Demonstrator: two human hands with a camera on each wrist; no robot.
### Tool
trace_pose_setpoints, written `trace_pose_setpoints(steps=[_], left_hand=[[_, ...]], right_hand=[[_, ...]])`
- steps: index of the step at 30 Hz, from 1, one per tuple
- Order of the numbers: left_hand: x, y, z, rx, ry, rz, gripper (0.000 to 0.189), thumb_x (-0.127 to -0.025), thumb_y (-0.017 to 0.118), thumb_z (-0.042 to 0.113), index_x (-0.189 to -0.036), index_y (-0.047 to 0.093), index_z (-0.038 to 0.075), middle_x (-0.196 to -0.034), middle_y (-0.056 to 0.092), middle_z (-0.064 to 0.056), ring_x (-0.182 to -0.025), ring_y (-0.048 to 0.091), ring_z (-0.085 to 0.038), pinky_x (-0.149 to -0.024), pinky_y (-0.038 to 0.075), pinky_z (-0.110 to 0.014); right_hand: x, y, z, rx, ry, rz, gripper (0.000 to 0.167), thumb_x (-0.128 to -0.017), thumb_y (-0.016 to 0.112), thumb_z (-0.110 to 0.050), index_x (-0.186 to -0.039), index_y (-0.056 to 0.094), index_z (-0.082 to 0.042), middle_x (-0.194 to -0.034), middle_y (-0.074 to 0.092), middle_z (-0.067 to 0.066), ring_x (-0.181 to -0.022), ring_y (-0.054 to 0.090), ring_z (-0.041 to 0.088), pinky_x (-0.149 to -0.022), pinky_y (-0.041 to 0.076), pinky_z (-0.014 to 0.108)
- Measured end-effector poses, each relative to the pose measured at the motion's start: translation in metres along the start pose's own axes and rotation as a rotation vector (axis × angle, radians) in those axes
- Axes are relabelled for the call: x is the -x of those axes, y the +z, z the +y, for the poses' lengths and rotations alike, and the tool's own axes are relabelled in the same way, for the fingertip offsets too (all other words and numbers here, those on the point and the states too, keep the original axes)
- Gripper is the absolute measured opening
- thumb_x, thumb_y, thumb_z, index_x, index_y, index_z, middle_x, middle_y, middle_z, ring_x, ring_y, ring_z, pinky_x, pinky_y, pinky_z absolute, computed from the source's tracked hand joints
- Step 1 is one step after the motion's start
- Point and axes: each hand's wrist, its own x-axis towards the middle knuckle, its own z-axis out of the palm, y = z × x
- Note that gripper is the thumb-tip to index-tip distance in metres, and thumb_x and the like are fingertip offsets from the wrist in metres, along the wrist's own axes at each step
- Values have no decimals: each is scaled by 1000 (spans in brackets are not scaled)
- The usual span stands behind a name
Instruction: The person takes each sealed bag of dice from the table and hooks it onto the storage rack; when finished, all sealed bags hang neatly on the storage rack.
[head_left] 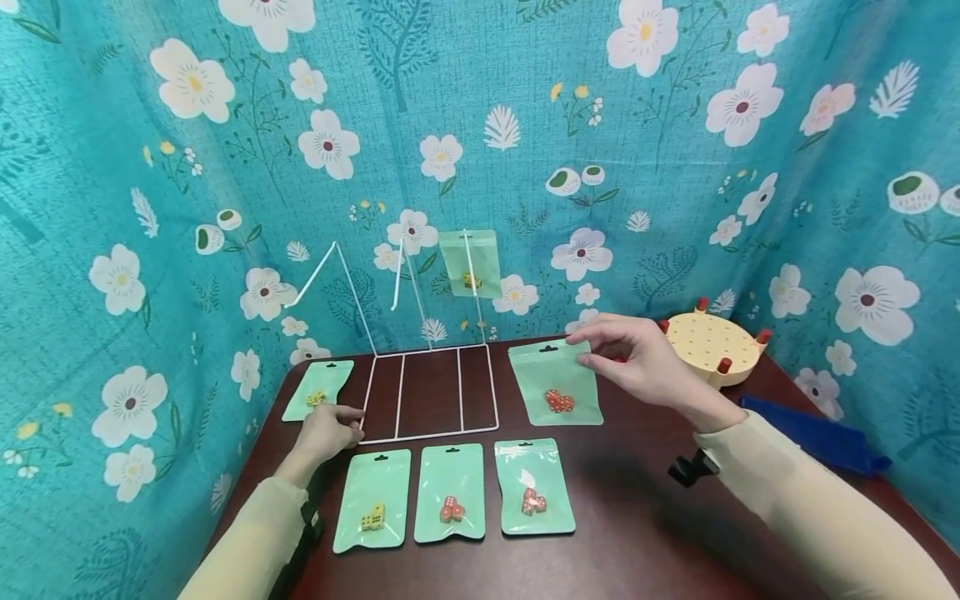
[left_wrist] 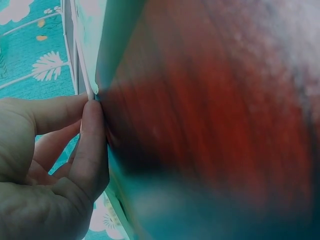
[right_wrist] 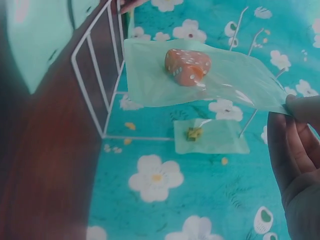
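Near the rack's right side, my right hand (head_left: 637,360) pinches the top corner of a green zip pouch (head_left: 536,375) with red dice (head_left: 558,402) inside. The pouch is held up, and its dice end sags in the right wrist view. My left hand (head_left: 324,435) is at the left side of a white wire rack (head_left: 492,387); in the left wrist view, thumb and finger pinch its thin wire (left_wrist: 86,75). The rack has several upright hooks. From its rightmost hook hangs another green pouch (head_left: 452,262) with yellow dice (head_left: 472,281).
Three green pouches lie in front of the rack: one with yellow dice (head_left: 380,479), two with red dice (head_left: 453,468) (head_left: 531,468). A yellow-dice pouch (head_left: 318,379) lies at the left. Back right are a cream round stand (head_left: 705,337) with red pegs and a blue object (head_left: 817,435).
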Motion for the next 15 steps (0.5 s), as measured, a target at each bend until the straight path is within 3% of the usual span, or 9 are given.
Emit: trace_pose_setpoints(steps=[6, 11, 15], left_hand=[[1, 0, 2, -8, -12, 1, 40, -100, 74, -1, -139, 75, -5, -98, 76, -13, -83, 73, -16, -78, 67, -33], [1, 0, 1, -4, -8, -2, 40, -100, 73, -2, -139, 75, -6, -99, 76, -14, -85, 74, -16, -79, 68, -35], [0, -1, 1, 3, 3, -5, 39, -100, 73, -2, -138, 75, -6, -100, 77, -14, -86, 76, -16, -81, 70, -37]], right_hand=[[-15, 5, -11, -52, -6, -3, 34, -96, 81, 8, -126, 83, -9, -115, 79, 11, -84, 73, 11, -81, 67, 21], [-26, 11, -19, -76, -10, 4, 33, -97, 81, 8, -125, 83, -9, -117, 80, 11, -90, 67, 12, -88, 67, 22], [-35, 17, -22, -74, -28, 14, 32, -97, 82, 7, -124, 84, -9, -118, 81, 10, -91, 65, 11, -86, 68, 23]])
